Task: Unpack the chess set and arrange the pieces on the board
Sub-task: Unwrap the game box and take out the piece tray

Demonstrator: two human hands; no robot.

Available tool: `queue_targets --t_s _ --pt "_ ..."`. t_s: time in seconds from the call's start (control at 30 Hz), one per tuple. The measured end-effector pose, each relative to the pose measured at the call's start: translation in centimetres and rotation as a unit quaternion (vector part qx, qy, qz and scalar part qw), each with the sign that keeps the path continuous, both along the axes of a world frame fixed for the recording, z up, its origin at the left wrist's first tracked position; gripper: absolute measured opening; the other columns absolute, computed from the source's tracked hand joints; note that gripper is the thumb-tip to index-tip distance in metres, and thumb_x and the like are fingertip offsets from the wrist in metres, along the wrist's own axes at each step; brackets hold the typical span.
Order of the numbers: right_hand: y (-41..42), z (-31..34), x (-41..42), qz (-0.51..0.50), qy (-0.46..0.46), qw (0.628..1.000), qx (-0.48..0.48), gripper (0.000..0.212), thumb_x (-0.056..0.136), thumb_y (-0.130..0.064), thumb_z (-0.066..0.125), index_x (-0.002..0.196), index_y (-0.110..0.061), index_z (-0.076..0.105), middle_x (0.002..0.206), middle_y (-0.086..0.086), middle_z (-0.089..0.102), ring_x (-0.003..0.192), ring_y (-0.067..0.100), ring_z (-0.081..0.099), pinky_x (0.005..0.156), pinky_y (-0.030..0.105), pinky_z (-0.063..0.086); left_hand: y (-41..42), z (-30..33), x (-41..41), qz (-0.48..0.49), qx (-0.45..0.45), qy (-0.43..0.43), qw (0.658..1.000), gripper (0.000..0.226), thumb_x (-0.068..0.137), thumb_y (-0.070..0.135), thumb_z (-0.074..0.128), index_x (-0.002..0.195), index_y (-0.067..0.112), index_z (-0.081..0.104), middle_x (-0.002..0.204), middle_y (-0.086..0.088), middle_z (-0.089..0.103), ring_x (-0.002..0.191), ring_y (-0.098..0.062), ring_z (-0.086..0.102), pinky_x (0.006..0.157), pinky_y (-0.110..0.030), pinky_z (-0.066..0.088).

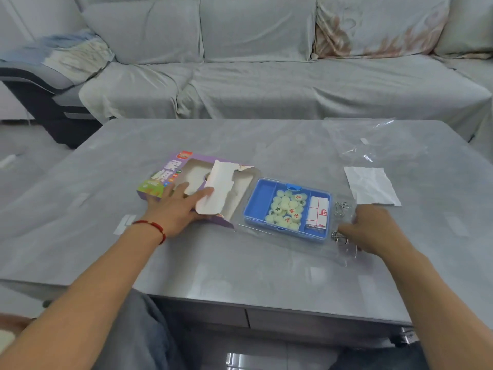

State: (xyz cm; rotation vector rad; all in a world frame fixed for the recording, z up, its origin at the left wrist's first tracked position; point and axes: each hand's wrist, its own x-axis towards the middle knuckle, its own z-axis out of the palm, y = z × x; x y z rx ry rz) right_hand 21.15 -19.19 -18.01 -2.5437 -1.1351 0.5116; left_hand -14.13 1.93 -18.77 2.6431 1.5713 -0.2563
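Seeing the left hand (177, 209) flat on the purple box (170, 177), fingers straight, pressing the torn white flap (217, 188); that grip is open, holding nothing. The box lies on the grey bench (186, 263), left of centre, its window side up.

Right hand (373, 231) sits at the right end of a clear plastic tray (344, 252), fingers curled onto its edge, so I read that grip as closed on the tray. The tray is half out of the box.

The blue case (260, 201) lies in the tray just right of the box. Its middle compartment holds the pale round chess pieces (286, 209) in a loose heap, some with red characters. The right compartment holds the folded board (317, 212), white with red lines. The left compartment shows only blue.

Two metal wire rings (340, 206) lie in the tray by the right hand. White paper (370, 185) and a clear bag (373, 140) lie further back on the bench. Sofa (266, 76) behind.
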Motion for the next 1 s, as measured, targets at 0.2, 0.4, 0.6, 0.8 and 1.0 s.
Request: queue_targets --t_s 0.2,0.4,0.6,0.8,1.0 --pt "0.2 0.5 -0.4 0.011 -0.016 1.0 -0.008 0.02 0.082 -0.02 0.062 0.072 -0.006 0.052 0.083 0.014 0.059 0.075 0.031 0.058 0.051 0.03 0.036 6.2 0.8 1.6 0.028 -0.073 0.001 0.997 0.08 0.067 0.087 0.036 0.141 0.069 0.014 0.14 -0.012 0.04 0.132 -0.043 0.04 0.112 -0.051 0.034" --pt "1.5 1.5 -0.4 0.018 -0.065 0.997 -0.029 0.036 0.087 -0.033 0.06 0.115 -0.015 0.048 0.118 0.006 0.05 0.103 0.029 0.052 0.077 0.036 0.039 8.8 2.6 11.2 0.035 -0.165 -0.138 0.976 0.049 0.082 0.019 0.052 0.127 0.037 0.05 0.123 -0.006 0.054 0.112 -0.03 0.053 0.098 -0.04 0.045" --pt "3.1 2.3 1.7 0.001 0.003 1.0 0.008 0.059 0.09 -0.039 0.056 0.144 -0.023 0.037 0.135 0.005 0.043 0.119 0.03 0.051 0.086 0.04 0.041 11.1 2.1 20.5 -0.056 -0.13 -0.152 0.978 0.039 0.072 0.046 0.064 0.108 0.034 0.056 0.122 0.001 0.057 0.112 -0.025 0.053 0.102 -0.041 0.042" --pt "4.1 2.2 2.8 0.003 0.046 0.999 0.004 0.05 0.094 -0.029 0.057 0.139 -0.021 0.037 0.125 0.006 0.044 0.101 0.028 0.049 0.08 0.035 0.038 14.0 1.4 28.7 -0.149 -0.126 -0.091 0.976 0.041 0.062 0.043 0.056 0.101 0.052 0.047 0.125 0.0 0.049 0.117 -0.028 0.046 0.105 -0.048 0.041" --pt "4.4 2.4 2.8 0.006 0.045 0.999 0.012 0.041 0.096 -0.028 0.053 0.134 -0.019 0.039 0.116 0.005 0.041 0.096 0.026 0.042 0.079 0.036 0.036 12.8 2.1 35.5 -0.243 -0.064 -0.063 0.966 0.038 0.079 0.024 0.07 0.112 0.024 0.053 0.119 -0.008 0.05 0.113 -0.031 0.043 0.099 -0.044 0.04"
